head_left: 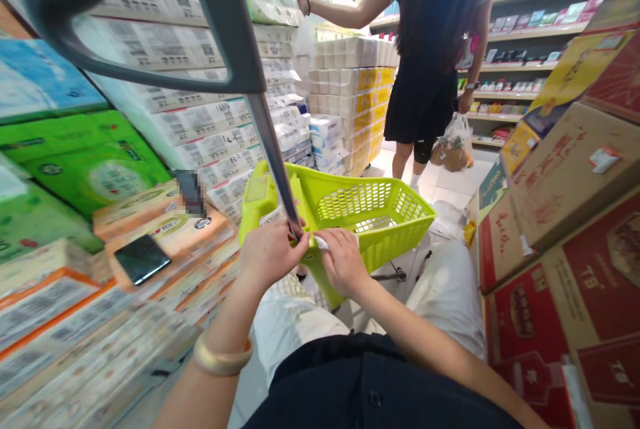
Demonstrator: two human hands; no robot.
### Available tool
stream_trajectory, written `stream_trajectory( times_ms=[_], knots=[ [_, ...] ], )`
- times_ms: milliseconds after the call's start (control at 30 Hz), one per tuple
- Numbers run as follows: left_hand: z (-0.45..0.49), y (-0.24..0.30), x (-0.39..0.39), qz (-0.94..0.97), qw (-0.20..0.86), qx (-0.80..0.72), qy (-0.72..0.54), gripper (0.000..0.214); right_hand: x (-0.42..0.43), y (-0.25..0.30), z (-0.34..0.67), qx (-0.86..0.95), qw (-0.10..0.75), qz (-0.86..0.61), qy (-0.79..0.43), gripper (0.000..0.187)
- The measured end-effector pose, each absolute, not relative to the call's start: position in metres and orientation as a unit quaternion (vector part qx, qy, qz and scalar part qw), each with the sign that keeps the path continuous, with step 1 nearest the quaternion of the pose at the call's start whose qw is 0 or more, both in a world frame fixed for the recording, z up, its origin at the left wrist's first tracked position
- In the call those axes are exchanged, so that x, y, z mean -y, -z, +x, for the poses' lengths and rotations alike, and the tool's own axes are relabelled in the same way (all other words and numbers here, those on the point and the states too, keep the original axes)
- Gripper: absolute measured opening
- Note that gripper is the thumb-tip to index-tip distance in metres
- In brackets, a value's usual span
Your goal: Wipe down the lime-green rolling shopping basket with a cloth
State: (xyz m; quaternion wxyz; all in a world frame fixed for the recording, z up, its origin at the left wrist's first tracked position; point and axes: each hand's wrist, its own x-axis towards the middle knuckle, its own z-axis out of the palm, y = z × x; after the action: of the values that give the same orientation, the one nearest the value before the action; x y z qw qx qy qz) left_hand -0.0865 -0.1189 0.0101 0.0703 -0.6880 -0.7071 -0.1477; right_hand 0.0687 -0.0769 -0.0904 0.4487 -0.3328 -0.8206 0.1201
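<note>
A lime-green shopping cart with perforated basket walls stands in front of my knees. Its silver metal pole rises toward me to a grey plastic handle at upper left. My left hand is closed round the pole's lower end, where it meets the basket. Just to the right, my right hand presses a small white wipe against the green rim, its fingers bent over it. Most of the wipe is hidden under the fingers. The visible part of the basket holds no goods.
A phone lies on orange tissue packs at left. Stacked paper packs line that side; cardboard cartons crowd the right. Ahead, a person in dark clothes reaches left and carries a plastic bag. Shelves stand behind.
</note>
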Motion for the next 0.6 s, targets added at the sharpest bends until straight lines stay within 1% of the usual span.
stream_trajectory(
  times_ms=[133,367,467,600],
  knots=[
    [-0.085,-0.01,0.12,-0.688,0.071,0.708,0.143,0.039,0.078,0.089,0.066,0.838,0.436,-0.312,-0.106,0.036],
    [-0.083,-0.012,0.122,-0.687,0.065,0.711,0.134,0.037,0.061,0.113,0.1,0.799,0.444,-0.397,-0.086,0.031],
    [-0.08,-0.01,0.122,-0.682,0.059,0.715,0.139,0.037,0.072,0.103,0.087,0.779,0.463,-0.408,-0.109,0.028],
    [-0.077,-0.007,0.121,-0.681,0.067,0.715,0.145,0.038,0.089,0.084,0.059,0.807,0.462,-0.347,-0.12,0.033]
  ],
)
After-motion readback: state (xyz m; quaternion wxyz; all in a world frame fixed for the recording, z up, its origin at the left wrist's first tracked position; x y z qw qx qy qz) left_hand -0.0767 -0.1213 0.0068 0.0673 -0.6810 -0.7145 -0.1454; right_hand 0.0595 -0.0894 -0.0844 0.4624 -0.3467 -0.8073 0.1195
